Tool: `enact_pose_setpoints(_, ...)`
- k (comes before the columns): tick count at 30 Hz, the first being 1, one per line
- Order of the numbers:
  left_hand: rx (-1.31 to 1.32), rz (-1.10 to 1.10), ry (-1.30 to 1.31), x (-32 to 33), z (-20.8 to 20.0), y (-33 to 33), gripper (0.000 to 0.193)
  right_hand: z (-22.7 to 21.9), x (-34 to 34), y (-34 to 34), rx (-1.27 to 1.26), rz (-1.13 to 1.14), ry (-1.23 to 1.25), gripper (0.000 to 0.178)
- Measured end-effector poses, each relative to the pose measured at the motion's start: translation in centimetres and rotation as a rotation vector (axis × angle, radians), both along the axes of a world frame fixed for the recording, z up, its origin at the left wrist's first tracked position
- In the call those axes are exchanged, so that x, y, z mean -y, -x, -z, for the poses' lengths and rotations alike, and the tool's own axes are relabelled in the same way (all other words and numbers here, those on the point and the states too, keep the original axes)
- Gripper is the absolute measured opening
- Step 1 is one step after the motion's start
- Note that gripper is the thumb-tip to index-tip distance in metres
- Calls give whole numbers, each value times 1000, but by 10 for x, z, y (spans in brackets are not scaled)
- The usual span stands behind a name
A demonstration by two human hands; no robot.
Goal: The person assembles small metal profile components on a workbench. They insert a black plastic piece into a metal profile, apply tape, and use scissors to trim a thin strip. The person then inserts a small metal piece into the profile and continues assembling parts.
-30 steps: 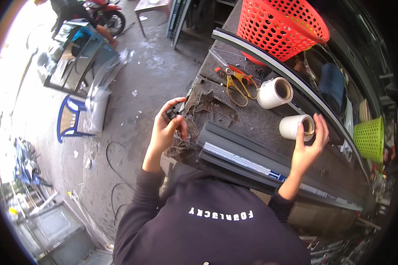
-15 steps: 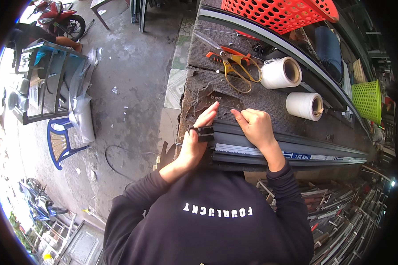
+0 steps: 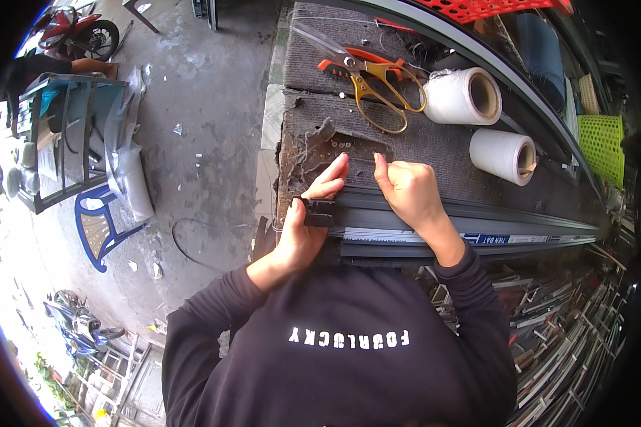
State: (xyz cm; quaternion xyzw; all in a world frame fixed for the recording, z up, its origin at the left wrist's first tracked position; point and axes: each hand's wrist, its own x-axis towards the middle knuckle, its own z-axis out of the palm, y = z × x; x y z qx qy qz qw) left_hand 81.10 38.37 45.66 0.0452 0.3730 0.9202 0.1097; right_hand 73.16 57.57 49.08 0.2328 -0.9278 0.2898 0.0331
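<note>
Two hands (image 3: 303, 220) (image 3: 409, 192) on one profile (image 3: 477, 220); two rolls (image 3: 463, 96) (white) beyond.

Both forearms, in dark sleeves, reach forward from the lower edge. The left hand (image 3: 308, 213) lies with fingers extended forward, thumb tucked beneath. Just to its right, the right hand (image 3: 408, 191) is loosely curled, thumb raised, knuckles up.

two white film rolls (image 3: 462, 95) (image 3: 503, 155), one pair of scissors (image 3: 367, 75), two hands (image 3: 308, 213) (image 3: 410, 191).
</note>
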Motion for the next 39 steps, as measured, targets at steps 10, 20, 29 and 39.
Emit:
enact_pose_setpoints(10,15,24,-32,2,-4,5,62,1,0,2,1,-15,3,45)
enact_pose_setpoints(20,-11,-213,466,70,-27,12,36,-34,-15,-74,-129,-80,-17,51)
enact_pose_setpoints(29,226,-55,325,64,-39,7,25,-4,-32,-107,-274,-257,-218,57)
enact_pose_setpoints(39,52,62,511,77,-44,-2,44,-34,-33,-81,-195,-341,-173,45)
